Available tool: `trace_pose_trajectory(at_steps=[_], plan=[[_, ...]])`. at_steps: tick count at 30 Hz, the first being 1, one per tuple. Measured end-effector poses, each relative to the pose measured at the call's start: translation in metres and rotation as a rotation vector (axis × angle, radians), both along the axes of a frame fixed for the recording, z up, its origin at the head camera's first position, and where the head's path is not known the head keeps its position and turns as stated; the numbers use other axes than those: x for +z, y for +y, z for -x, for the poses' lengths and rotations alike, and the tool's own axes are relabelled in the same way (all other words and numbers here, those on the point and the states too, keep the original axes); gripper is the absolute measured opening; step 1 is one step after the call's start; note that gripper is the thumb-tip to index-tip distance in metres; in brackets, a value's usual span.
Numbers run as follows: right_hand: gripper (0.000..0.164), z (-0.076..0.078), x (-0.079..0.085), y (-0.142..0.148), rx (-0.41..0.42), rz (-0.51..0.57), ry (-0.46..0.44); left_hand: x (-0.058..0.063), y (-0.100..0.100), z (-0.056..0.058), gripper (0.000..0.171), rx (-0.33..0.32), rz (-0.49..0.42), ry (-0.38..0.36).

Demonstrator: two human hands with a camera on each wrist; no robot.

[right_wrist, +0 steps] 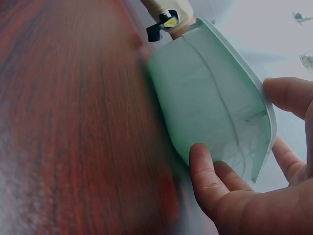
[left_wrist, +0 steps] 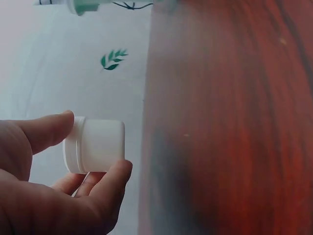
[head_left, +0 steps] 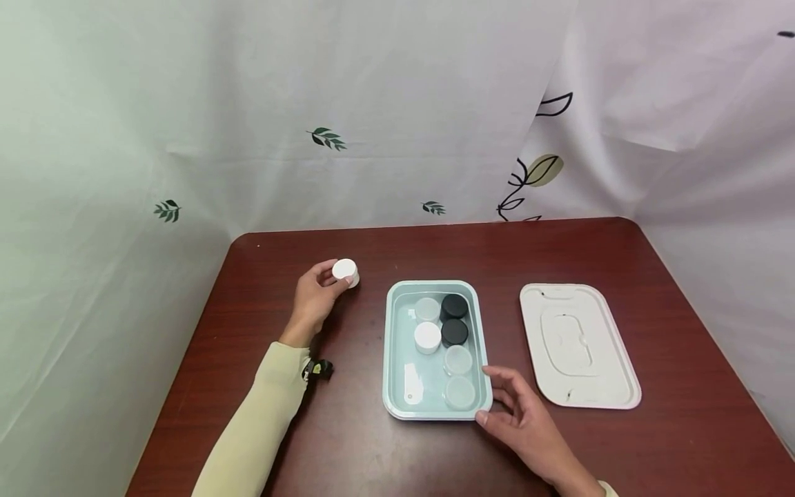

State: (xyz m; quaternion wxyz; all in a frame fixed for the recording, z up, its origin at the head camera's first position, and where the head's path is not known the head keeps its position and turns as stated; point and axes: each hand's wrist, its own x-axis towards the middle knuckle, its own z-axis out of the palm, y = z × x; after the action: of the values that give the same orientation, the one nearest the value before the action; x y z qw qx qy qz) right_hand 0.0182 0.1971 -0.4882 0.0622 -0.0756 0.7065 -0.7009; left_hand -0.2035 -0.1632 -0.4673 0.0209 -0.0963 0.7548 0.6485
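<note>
My left hand pinches a small white screw-lid jar between thumb and fingers, left of the container; the left wrist view shows the jar close over the table. The pale green rectangular container holds two jars with black lids, one with a white lid and three with clear lids. My right hand grips the container's near right corner, thumb and fingers along its rim and side wall. In the right wrist view the container's wall lies between these fingers.
A white lid with a raised middle panel lies on the table to the right of the container. The dark red wooden table is backed by a pale cloth with leaf prints. A dark strap circles the left wrist.
</note>
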Motion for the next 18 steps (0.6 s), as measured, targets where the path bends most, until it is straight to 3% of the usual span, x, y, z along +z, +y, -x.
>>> trace_pose_trajectory(at_steps=[5,13,18], plan=[[0.062,0.000,0.000,0.000,0.001,-0.021,-0.022,0.017,0.002,-0.011,0.056,-0.046,0.014,0.038],[0.062,0.000,0.000,0.001,-0.008,-0.034,-0.034,0.056,0.021,-0.043,0.050,-0.219,0.141,0.134],[0.062,0.001,0.001,0.001,-0.006,-0.029,-0.028,0.069,0.034,-0.061,0.050,-0.330,0.196,0.166]])
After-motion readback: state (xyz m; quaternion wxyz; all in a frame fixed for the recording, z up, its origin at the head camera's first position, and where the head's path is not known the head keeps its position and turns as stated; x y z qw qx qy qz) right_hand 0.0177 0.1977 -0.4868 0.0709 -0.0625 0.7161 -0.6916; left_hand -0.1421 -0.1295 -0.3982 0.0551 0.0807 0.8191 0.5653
